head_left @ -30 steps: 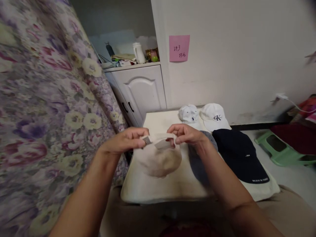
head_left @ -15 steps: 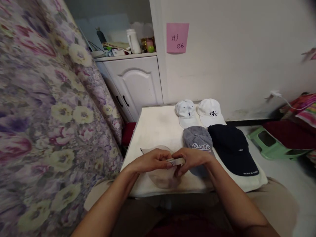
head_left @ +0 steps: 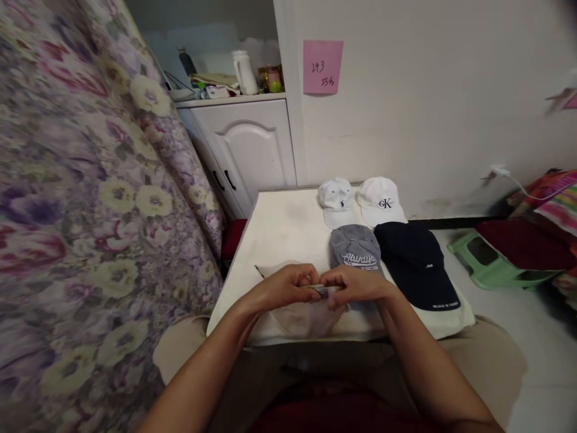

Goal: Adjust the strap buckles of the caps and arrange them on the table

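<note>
A pale beige cap (head_left: pixel 291 320) lies at the near edge of the table, partly hidden under my hands. My left hand (head_left: pixel 286 287) pinches one end of its narrow light strap (head_left: pixel 323 290). On the strap's other end, the fingers of my right hand (head_left: pixel 360 285) are closed, close beside the left fingertips. Just behind my right hand is a grey cap (head_left: pixel 354 240) with white "Always" lettering, its brim partly covered by the hand. To its right rests a navy cap (head_left: pixel 412 258), brim toward me.
At the table's far side sit a small pale cap (head_left: pixel 336 197) and a white cap (head_left: pixel 378 191) with dark letters. The cream-covered table (head_left: pixel 274 231) stands against the wall. A floral curtain (head_left: pixel 103 240) hangs at left; a green stool (head_left: pixel 482 264) is at right.
My hands have drawn slightly closer together on the strap, which now looks flatter and more level. The view has shifted a little; the other caps lie as before.
</note>
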Demonstrator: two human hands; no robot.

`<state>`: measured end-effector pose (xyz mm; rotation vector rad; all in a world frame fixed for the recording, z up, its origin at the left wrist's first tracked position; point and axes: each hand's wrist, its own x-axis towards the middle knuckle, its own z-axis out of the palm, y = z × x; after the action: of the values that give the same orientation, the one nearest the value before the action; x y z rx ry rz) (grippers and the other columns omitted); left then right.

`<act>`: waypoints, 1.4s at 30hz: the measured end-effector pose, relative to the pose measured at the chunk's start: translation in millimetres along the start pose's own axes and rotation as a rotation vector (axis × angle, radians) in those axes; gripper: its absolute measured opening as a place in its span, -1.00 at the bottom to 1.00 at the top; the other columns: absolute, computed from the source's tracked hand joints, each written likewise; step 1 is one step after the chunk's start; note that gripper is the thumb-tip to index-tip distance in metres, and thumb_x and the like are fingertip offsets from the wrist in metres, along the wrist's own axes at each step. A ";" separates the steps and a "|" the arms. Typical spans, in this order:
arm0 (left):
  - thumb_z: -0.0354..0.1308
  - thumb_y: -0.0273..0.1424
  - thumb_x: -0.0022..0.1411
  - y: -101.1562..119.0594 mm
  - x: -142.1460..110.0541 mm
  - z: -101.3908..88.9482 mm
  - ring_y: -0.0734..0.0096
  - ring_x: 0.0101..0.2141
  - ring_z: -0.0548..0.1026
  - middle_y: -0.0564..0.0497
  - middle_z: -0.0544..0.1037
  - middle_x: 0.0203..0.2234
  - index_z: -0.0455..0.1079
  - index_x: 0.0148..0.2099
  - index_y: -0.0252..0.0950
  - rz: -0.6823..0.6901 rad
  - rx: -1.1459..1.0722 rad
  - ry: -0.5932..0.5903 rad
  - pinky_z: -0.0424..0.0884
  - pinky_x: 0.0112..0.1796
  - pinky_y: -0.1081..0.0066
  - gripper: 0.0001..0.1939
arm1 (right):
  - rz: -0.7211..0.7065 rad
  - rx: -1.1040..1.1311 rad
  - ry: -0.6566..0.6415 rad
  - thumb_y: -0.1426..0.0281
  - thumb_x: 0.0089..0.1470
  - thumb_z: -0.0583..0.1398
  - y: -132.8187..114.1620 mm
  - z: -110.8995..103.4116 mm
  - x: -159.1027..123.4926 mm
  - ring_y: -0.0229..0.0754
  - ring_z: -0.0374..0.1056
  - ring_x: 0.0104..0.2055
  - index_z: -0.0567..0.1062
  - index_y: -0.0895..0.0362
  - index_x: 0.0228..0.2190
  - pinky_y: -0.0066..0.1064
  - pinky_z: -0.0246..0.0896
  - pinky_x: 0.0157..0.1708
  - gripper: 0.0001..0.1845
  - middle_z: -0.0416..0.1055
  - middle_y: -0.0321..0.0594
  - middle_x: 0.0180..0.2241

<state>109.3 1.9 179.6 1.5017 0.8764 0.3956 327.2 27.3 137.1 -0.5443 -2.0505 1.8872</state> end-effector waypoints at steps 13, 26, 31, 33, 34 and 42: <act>0.08 -0.18 0.33 -10.3 -20.5 -3.2 0.43 -0.40 0.28 0.06 0.40 -0.38 0.43 -0.12 -0.29 0.149 0.207 0.225 0.17 -0.42 0.49 -0.72 | 0.022 0.171 0.261 0.14 0.08 0.31 17.5 3.7 -4.5 -0.39 0.24 -0.57 0.49 0.20 -0.31 -0.56 0.04 -0.59 -0.65 0.37 -0.38 -0.56; 0.06 -0.26 0.35 -8.6 -16.2 3.0 0.39 -0.40 0.33 0.06 0.42 -0.43 0.40 -0.25 -0.29 0.205 0.387 0.362 0.23 -0.37 0.44 -0.78 | -0.033 0.275 0.292 0.17 0.07 0.32 14.3 21.7 -3.8 -0.38 0.25 -0.53 0.47 0.20 -0.37 -0.55 0.07 -0.54 -0.67 0.35 -0.37 -0.54; 0.16 -0.28 0.30 -14.9 -27.4 18.9 0.13 0.00 0.40 -0.11 0.50 -0.05 0.40 0.02 -0.21 0.289 0.610 0.554 0.27 0.02 0.19 -0.73 | -0.031 0.235 0.295 0.18 0.10 0.31 14.0 21.4 -4.0 -0.38 0.25 -0.54 0.47 0.19 -0.36 -0.55 0.05 -0.56 -0.69 0.35 -0.38 -0.55; 0.23 -0.27 0.25 -18.7 -31.8 25.5 0.06 0.16 0.29 -0.15 0.39 0.14 0.31 0.18 -0.17 0.322 0.668 0.585 0.16 0.15 0.08 -0.54 | -0.041 0.249 0.304 0.18 0.11 0.31 12.6 21.5 -3.7 -0.39 0.24 -0.54 0.47 0.18 -0.37 -0.55 0.06 -0.56 -0.70 0.35 -0.38 -0.54; 0.25 -0.28 0.24 -20.7 -33.4 28.4 0.05 0.20 0.24 -0.15 0.35 0.19 0.27 0.22 -0.15 0.335 0.690 0.574 0.12 0.18 0.05 -0.47 | -0.045 0.258 0.306 0.19 0.11 0.31 12.1 21.8 -3.5 -0.39 0.24 -0.54 0.46 0.18 -0.38 -0.55 0.06 -0.56 -0.70 0.34 -0.38 -0.54; 0.23 -0.32 0.27 -29.5 -29.7 37.1 0.08 0.08 0.37 -0.14 0.47 0.06 0.37 0.11 -0.16 0.412 0.714 0.576 0.23 0.09 0.08 -0.63 | -0.075 0.267 0.263 0.18 0.12 0.29 13.9 22.5 -4.1 -0.39 0.25 -0.54 0.49 0.19 -0.34 -0.55 0.12 -0.54 -0.70 0.36 -0.38 -0.52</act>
<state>107.9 -47.4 153.4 2.3001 1.2342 0.9158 321.5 6.5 121.4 -0.6010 -1.6032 1.8923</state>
